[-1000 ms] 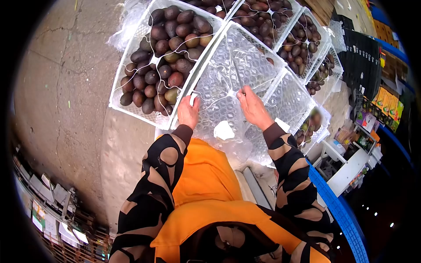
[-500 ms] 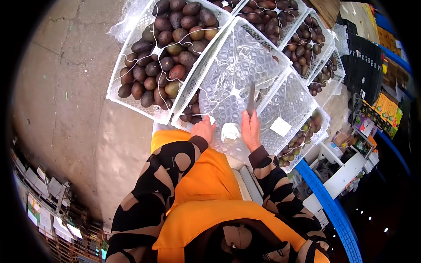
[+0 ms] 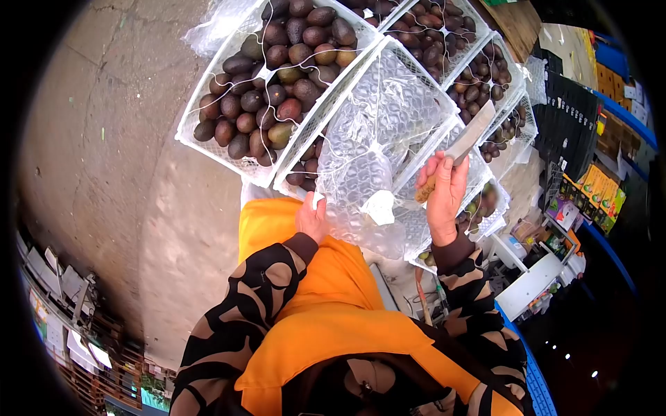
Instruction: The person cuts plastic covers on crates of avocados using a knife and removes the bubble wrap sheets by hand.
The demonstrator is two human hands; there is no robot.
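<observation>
My right hand is closed around the handle of a knife, its broad blade pointing up and to the right. Beneath the knife stands a white mesh crate of avocados. My left hand is at the near edge of the middle crate, pinching a small white scrap that looks like paper. Clear bubble wrap covers most of that crate, and several dark avocados show at its left side. A crumpled white paper lies on the wrap's near part.
A full crate of avocados stands to the left, tied with white string. More avocado crates stand behind and to the right. Black stacked crates and a white shelf unit are at the far right. Concrete floor extends on the left.
My right hand has moved right and lifted the knife off the bubble wrap, tilting its blade rightward. My left hand has shifted slightly down and left, still with the white scrap.
</observation>
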